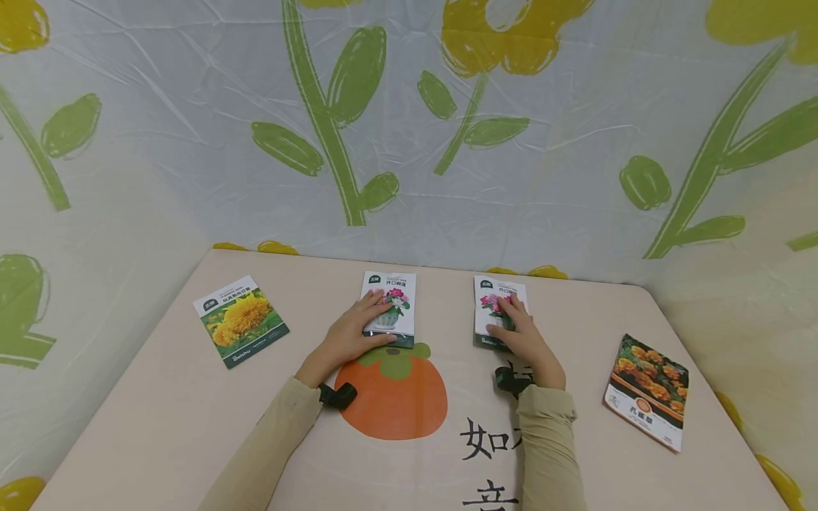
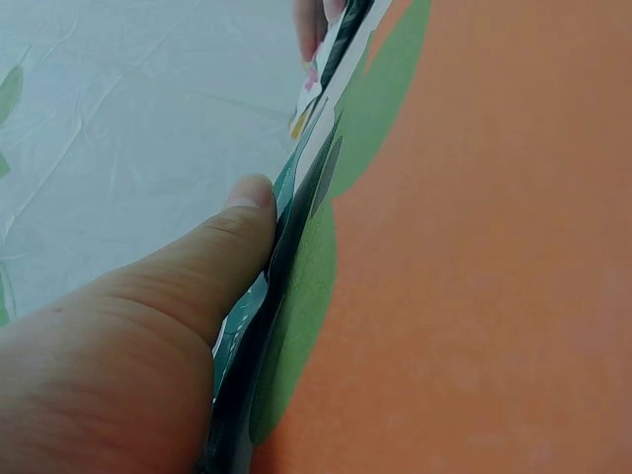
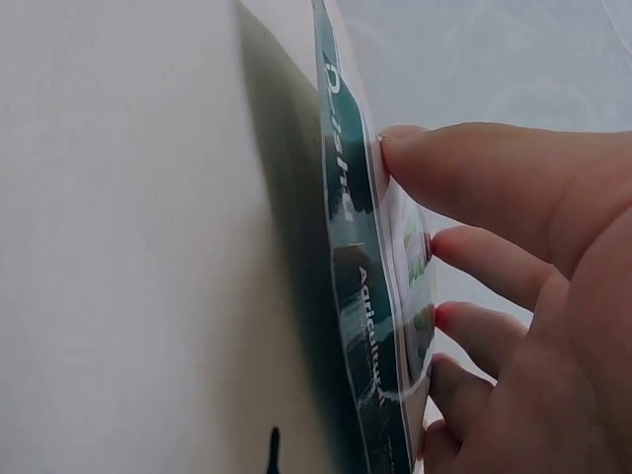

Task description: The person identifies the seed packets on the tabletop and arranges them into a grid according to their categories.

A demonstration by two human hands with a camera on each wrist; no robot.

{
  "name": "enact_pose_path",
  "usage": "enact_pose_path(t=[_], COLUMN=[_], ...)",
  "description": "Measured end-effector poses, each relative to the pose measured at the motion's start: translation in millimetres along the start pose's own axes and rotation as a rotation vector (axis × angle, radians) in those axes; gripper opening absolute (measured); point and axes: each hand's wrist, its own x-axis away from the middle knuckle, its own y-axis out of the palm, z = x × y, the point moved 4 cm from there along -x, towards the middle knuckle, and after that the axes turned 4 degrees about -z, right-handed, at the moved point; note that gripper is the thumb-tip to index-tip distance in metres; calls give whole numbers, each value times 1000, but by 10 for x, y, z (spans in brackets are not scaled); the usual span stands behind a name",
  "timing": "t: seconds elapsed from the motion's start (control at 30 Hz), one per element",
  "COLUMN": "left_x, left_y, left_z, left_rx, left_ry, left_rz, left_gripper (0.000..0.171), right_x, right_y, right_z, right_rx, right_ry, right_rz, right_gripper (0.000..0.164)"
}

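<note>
Two white seed packets with pink flowers in a pot lie side by side at the back middle of the table. My left hand (image 1: 348, 333) rests on the left packet (image 1: 399, 316), its fingertips on the picture and its thumb on the dark lower band. In the left wrist view the thumb (image 2: 212, 252) presses near the packet's edge, where more than one layer shows. On the right packet (image 1: 483, 312) rests my right hand (image 1: 529, 344), fingers spread. The right wrist view shows thumb and fingertips touching its face, and a shadow beside its lower edge (image 3: 351, 237).
A seed packet with yellow flowers (image 1: 246, 319) lies tilted at the left. Orange-flower seed packets (image 1: 648, 390), seemingly stacked, lie at the right. The table (image 1: 166, 397) bears a printed persimmon (image 1: 393, 401) and black characters. Behind it hangs a flower-patterned sheet (image 1: 211, 142).
</note>
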Motion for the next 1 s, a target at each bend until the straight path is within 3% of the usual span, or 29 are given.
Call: enact_pose_path(t=[1.0], left_x=[11], left_y=[-11], left_z=[41], left_rx=[-21], left_ry=[41], left_rz=[9], left_gripper=[69], right_x=[-15], right_y=[49], right_z=[-27], right_rx=[6], right_ry=[-24], right_rz=[7], right_gripper=[73])
